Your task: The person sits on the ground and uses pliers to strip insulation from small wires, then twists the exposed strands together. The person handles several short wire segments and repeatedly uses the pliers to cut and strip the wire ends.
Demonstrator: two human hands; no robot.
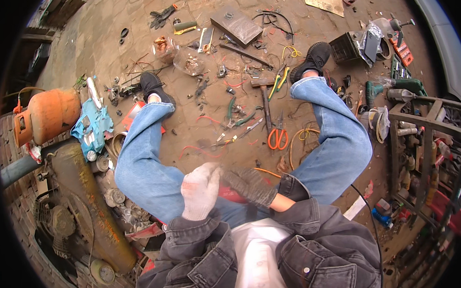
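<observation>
My left hand (pixel 201 187), in a whitish knit glove, and my right hand (pixel 251 183), in a dark grey knit glove, meet over my lap. Whether either holds something cannot be told; the dark glove is blurred. On the ground before me lie orange-handled scissors (pixel 278 138), a hammer (pixel 265 100), yellow-and-green-handled cutters (pixel 278 82) and green-handled pliers (pixel 245 119). Red wire scraps (pixel 207 119) are strewn around them. Farther off, a clear plastic container (pixel 189 62) holds small scraps, beside another with copper-coloured pieces (pixel 162 46).
An orange gas cylinder (pixel 53 113) and a rusty yellowish cylinder (pixel 90 212) lie at the left. A metal rack (pixel 426 116) stands at the right, near a green power drill (pixel 373 93). A dark flat box (pixel 236 26) lies ahead; my feet flank the tools.
</observation>
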